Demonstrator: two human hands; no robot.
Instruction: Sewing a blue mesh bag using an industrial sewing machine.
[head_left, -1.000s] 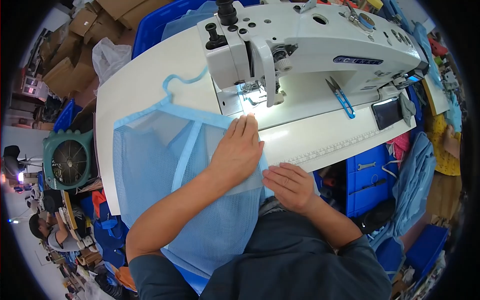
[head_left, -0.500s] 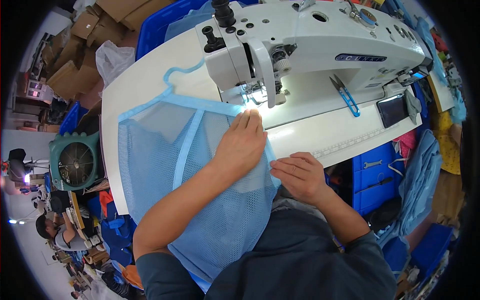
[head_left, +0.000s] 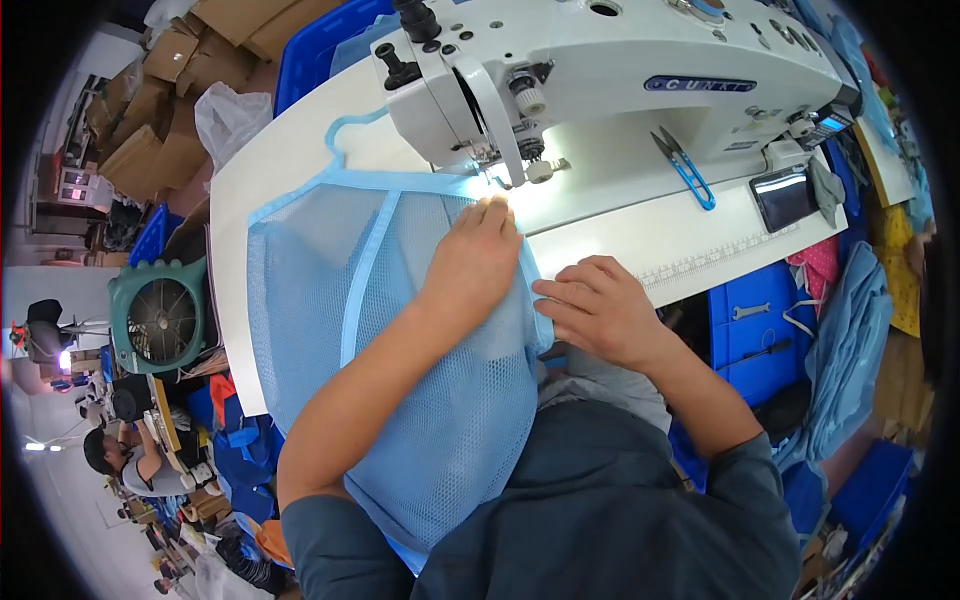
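Observation:
A light blue mesh piece (head_left: pixel 440 420) edged with lighter blue binding tape lies over the left of the sewing table and hangs toward my lap. Its top taped edge runs under the presser foot (head_left: pixel 490 175) of a white sewing machine (head_left: pixel 590 80). My left hand (head_left: pixel 475 255) presses on the mesh just in front of the lit foot, its fingers together and bent. At the piece's right taped edge, my right hand (head_left: pixel 605 315) grips the tape, fingers on top and the thumb mostly hidden. A loose tape tail (head_left: pixel 335 135) curls on the table beyond.
Blue-handled scissors (head_left: pixel 690 175) and a phone (head_left: pixel 783 195) lie right of the machine, above a ruler strip (head_left: pixel 715 262). A green fan (head_left: pixel 160 315) stands left. Blue drawers (head_left: pixel 745 350) and draped blue fabric (head_left: pixel 845 350) are at right. Another person (head_left: pixel 130 455) sits far left.
The view has shifted, putting the machine higher and further left. My right hand's fingers are slightly more spread at the taped edge. Both hands stay on the mesh piece.

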